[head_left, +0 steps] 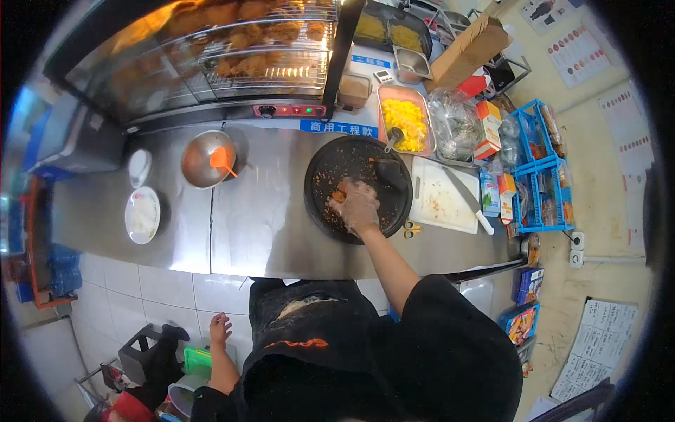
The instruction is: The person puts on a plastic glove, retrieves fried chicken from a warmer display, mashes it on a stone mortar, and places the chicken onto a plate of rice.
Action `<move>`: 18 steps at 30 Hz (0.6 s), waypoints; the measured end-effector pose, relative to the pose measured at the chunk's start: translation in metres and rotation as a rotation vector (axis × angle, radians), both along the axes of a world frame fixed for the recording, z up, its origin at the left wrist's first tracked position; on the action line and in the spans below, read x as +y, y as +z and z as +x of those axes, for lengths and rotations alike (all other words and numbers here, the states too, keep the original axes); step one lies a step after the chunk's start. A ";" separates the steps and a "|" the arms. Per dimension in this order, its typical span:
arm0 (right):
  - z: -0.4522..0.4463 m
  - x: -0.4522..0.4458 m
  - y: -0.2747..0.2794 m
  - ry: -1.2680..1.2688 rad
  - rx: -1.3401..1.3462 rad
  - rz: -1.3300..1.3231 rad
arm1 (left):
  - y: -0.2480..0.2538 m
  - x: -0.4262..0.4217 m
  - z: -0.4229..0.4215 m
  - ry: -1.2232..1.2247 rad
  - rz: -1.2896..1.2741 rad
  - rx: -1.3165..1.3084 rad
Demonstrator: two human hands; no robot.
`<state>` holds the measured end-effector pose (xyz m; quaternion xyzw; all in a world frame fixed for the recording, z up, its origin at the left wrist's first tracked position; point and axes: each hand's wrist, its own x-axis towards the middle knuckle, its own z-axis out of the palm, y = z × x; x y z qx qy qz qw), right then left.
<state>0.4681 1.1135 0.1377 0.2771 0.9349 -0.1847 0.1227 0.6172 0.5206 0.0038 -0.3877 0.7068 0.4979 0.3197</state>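
Note:
My right hand [356,205], in a clear plastic glove, reaches into a round black pan [330,158] strewn with brown crumbs. Its fingers are bent around a brown piece of food [340,194]. A dark scoop [391,174] lies at the pan's right side. My left hand [220,328] is bare and hangs below the counter edge, its fingers loosely curled and apart, holding nothing. Right of the pan, a white cutting board [439,200] bears a knife [464,191]. Gold scissor handles [412,228] show beside the board.
A steel bowl [197,160] with an orange spoon and white plates [143,215] stand at the left. Behind are a lit food warmer [232,105] and a tray of yellow food [404,123]. Blue baskets [541,193] stand right. Stools and bins are on the floor, lower left.

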 end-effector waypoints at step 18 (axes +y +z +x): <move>0.021 0.017 -0.027 0.354 0.318 0.050 | -0.002 -0.010 0.077 0.267 -0.002 0.045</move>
